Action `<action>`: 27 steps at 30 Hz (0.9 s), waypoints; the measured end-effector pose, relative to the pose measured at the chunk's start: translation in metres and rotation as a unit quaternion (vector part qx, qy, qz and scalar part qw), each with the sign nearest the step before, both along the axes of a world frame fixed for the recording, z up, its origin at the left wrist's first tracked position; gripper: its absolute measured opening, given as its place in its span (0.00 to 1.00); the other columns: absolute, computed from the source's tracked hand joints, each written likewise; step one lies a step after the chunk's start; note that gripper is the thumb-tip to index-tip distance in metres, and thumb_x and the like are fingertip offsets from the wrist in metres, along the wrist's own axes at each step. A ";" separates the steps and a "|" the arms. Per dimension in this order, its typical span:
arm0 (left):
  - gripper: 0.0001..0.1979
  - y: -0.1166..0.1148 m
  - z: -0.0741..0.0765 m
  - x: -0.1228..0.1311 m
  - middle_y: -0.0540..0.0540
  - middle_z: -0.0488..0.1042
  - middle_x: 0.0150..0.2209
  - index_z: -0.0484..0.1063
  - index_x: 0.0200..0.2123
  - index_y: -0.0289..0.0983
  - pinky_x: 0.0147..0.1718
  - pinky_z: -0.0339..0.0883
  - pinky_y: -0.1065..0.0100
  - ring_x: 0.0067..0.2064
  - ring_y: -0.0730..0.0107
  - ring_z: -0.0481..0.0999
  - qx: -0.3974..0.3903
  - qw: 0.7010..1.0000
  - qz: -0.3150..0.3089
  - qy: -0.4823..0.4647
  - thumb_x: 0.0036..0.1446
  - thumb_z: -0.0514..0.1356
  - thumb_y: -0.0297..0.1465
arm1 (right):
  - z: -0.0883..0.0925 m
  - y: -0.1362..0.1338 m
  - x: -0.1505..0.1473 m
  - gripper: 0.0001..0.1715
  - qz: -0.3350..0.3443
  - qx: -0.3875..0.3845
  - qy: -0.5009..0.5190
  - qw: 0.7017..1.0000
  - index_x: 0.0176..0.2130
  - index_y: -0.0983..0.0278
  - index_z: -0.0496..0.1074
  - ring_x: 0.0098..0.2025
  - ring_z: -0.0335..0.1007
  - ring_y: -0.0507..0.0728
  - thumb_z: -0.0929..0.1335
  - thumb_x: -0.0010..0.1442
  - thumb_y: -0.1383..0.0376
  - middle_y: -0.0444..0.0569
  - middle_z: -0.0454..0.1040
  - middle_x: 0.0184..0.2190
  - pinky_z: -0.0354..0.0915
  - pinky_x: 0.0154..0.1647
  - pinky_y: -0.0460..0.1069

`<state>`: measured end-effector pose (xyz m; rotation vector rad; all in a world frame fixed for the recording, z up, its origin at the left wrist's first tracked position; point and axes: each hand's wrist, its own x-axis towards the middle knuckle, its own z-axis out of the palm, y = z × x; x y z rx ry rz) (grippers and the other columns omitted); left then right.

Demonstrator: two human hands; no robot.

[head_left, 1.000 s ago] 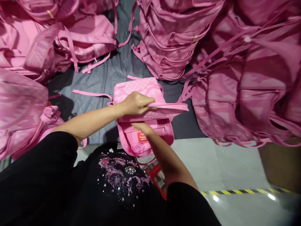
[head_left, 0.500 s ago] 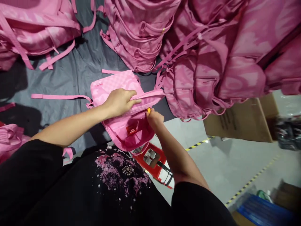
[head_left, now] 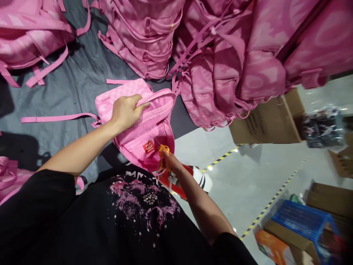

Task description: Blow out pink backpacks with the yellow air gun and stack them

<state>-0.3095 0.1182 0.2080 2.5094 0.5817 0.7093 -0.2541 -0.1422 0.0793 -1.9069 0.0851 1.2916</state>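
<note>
A small pink backpack (head_left: 122, 90) lies unzipped in front of my body, its mouth facing me. My left hand (head_left: 127, 112) is closed on the edge of its opened front panel and holds it up. Inside, a red label (head_left: 149, 147) shows on the pink lining. At the right of the mouth, my right hand (head_left: 170, 162) is closed around orange-handled snips (head_left: 163, 150); their blades are hard to make out. A long pink strap (head_left: 57, 118) stretches left from the backpack over the dark grey cloth (head_left: 74, 92).
Stacked pink backpacks (head_left: 146, 40) stand behind, with more packed together (head_left: 223, 81) at the right. Another pink backpack (head_left: 33, 36) lies far left. A cardboard box (head_left: 266, 123) and a blue crate (head_left: 300, 217) are on the floor at right, and a red stool-like object (head_left: 179, 191) is below.
My right hand has moved down from the upper right of the opening to its lower edge, bringing more of the orange handles into view. The backpack's mouth gapes wider and its label shows more.
</note>
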 end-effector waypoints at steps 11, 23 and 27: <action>0.23 0.001 0.010 0.018 0.48 0.68 0.22 0.72 0.28 0.38 0.30 0.55 0.65 0.28 0.66 0.71 0.088 0.995 -0.038 -0.010 0.63 0.54 0.50 | -0.055 0.017 -0.030 0.37 -0.081 0.283 0.256 0.921 0.27 0.61 0.61 0.10 0.45 0.47 0.57 0.62 0.33 0.36 0.51 0.10 0.46 0.10 0.43; 0.20 -0.012 0.003 0.015 0.50 0.67 0.22 0.73 0.31 0.37 0.33 0.59 0.66 0.30 0.66 0.72 0.101 0.990 -0.095 0.014 0.63 0.55 0.48 | 0.030 -0.013 0.079 0.29 0.231 -0.042 -0.142 0.962 0.17 0.61 0.62 0.12 0.44 0.45 0.78 0.50 0.51 0.39 0.55 0.09 0.46 0.15 0.45; 0.21 -0.011 0.004 0.011 0.49 0.68 0.21 0.73 0.30 0.38 0.33 0.60 0.66 0.30 0.65 0.74 0.101 0.991 -0.086 0.015 0.63 0.55 0.48 | 0.063 -0.028 0.090 0.29 0.298 -0.145 -0.171 0.928 0.15 0.61 0.63 0.11 0.49 0.47 0.80 0.44 0.50 0.41 0.56 0.09 0.48 0.15 0.47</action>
